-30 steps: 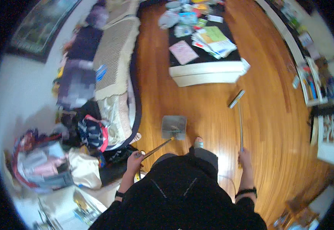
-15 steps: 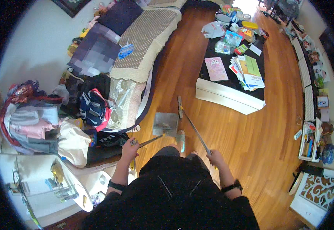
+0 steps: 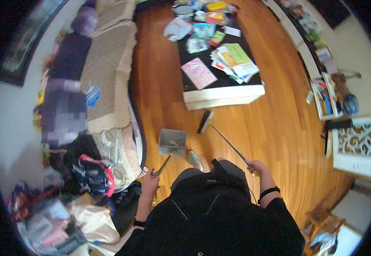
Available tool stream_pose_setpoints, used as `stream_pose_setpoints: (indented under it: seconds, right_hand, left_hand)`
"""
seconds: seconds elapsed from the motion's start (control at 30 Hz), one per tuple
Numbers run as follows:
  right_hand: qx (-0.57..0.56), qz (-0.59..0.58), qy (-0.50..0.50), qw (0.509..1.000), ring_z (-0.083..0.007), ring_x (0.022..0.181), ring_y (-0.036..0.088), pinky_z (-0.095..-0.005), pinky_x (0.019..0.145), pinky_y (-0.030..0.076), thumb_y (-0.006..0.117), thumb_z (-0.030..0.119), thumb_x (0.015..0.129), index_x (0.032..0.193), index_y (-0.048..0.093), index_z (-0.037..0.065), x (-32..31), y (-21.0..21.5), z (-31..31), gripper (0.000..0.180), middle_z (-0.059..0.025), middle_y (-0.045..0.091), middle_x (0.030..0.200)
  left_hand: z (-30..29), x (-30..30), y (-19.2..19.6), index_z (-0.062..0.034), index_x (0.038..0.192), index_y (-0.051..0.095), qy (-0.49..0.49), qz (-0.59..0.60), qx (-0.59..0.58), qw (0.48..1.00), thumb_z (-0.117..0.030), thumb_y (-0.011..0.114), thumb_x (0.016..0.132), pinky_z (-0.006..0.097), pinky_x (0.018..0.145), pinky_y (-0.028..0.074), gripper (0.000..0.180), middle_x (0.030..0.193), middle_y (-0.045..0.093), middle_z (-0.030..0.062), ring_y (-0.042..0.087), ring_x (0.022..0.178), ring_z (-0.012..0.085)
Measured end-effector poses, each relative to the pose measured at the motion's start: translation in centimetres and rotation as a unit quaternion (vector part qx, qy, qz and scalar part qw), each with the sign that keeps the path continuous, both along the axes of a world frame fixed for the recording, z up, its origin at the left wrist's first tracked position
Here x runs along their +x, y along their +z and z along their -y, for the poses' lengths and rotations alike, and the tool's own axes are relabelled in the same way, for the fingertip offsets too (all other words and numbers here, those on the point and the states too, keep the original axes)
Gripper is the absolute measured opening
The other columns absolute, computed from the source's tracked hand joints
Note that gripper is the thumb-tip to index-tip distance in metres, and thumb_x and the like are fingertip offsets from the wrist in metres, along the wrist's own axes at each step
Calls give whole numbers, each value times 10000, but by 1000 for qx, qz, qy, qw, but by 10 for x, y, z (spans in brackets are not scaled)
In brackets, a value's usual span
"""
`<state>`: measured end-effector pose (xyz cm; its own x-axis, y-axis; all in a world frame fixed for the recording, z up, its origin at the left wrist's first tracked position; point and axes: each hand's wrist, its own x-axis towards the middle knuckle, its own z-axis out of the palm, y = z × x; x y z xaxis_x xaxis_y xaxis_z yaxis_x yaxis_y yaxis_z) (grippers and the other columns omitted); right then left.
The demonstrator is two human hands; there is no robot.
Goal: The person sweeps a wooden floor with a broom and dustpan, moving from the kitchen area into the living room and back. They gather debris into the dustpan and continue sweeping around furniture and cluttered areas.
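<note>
Sweeping of wooden floor (image 3: 275,128), seemingly midway. Left hand (image 3: 150,184) closed round handle of grey dustpan (image 3: 172,142), pan resting on floor just beside couch (image 3: 108,85). Right hand (image 3: 257,166) closed round long handle of broom (image 3: 206,121), brush head down near corner of low table (image 3: 223,91). Inside dustpan: small pale heap, maybe dust, too small to tell. Rest of floor looks not yet swept. Table crowded with books, papers.

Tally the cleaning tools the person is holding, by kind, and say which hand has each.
Dustpan: 1, on a long handle in the left hand
Broom: 1, its head on the wood floor near the low table, handle in the right hand
Total: 2
</note>
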<state>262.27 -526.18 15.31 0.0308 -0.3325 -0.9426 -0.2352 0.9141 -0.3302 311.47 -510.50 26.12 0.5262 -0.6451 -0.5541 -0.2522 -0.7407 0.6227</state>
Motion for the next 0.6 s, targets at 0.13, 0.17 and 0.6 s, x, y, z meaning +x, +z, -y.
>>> stream_pose_setpoints:
  seconds: [0.13,0.17,0.6]
  right_hand:
    - [-35,-110,-40,993,-163,444,517,-300,395,422,632,231,786,640,540,15,-37,26,-17,276,-91,556,582]
    - [-62,-115,-61,990,-175,436,520,-303,393,421,616,208,777,647,540,17,-41,32,-17,243,-85,547,567]
    - [-186,-456,253,833,-349,882,603,-468,740,481,425,248,863,1002,601,80,-230,14,190,280,-195,619,941]
  left_hand:
    - [47,-9,0,-56,1188,503,-77,-2,54,996,-179,583,777,311,470,502,437,827,615,138,606,547,212]
    - [58,-17,-2,-53,1174,511,-75,5,21,997,-179,583,785,305,444,488,415,812,608,132,591,506,203]
    - [192,-189,-12,-69,1195,479,-172,13,74,982,-184,596,796,286,417,450,431,787,583,97,540,480,157]
